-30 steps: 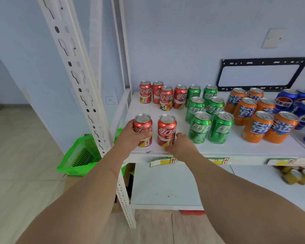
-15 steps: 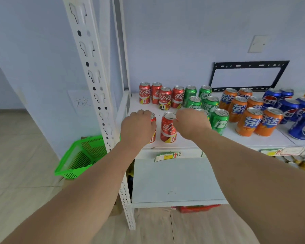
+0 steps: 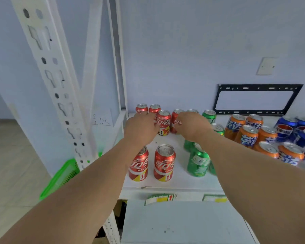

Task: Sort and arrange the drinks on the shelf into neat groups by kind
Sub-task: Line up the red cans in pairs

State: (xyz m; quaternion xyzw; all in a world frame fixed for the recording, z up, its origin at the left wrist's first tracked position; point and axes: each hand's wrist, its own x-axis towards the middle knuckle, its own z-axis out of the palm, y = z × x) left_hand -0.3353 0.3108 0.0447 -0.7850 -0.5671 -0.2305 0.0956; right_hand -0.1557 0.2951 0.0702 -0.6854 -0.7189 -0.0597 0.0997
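**Aligning the Rear Red Cans**

Both hands reach over the front pair of red cans (image 3: 151, 162) to the rear red cans (image 3: 164, 122) at the left back of the shelf (image 3: 180, 184). The left hand (image 3: 141, 129) and right hand (image 3: 192, 127) curl around rear cans; whether the fingers grip firmly cannot be told. Slide cans upright, avoiding the green cans (image 3: 198, 161). Cans are glossy red with silver tops.

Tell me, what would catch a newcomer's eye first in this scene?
Probably the white shelf of shiny drink cans banded by colour: red cans at the left, green cans in the middle, orange cans and blue cans to the right. Next, two bare arms stretching in, the left hand and right hand reaching among the red cans at the back.
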